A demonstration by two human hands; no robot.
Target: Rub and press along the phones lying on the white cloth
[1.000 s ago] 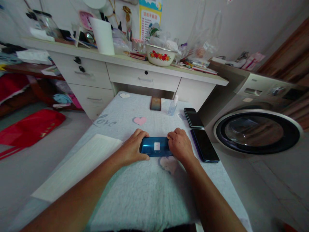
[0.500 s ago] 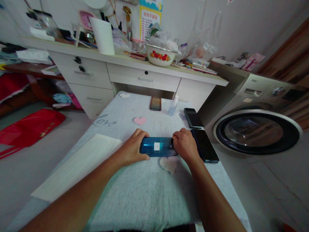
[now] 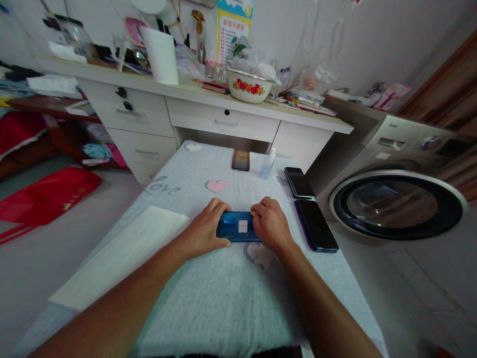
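A blue phone (image 3: 231, 229) lies flat, back side up, on the cloth-covered table (image 3: 208, 303), with a small white label (image 3: 243, 226) on it. My left hand (image 3: 206, 229) grips its left end, thumb along the near edge and fingers at the far edge. Over the right part of the phone is my right hand (image 3: 271, 222), its fingers curled down on the surface; whatever they may hold is hidden. To the right lie a dark phone (image 3: 316, 226) and, behind it, another phone (image 3: 298, 182).
A clear spray bottle (image 3: 267, 165) and a small brown item (image 3: 241, 160) stand toward the back. At left lies a pale board (image 3: 122, 256). Behind is a white desk (image 3: 223, 119) bearing a flowered bowl (image 3: 249, 87); a washing machine (image 3: 395, 204) is at right.
My right hand has slid left along the phone, from its right end nearer to the label. My left hand has stayed in place.
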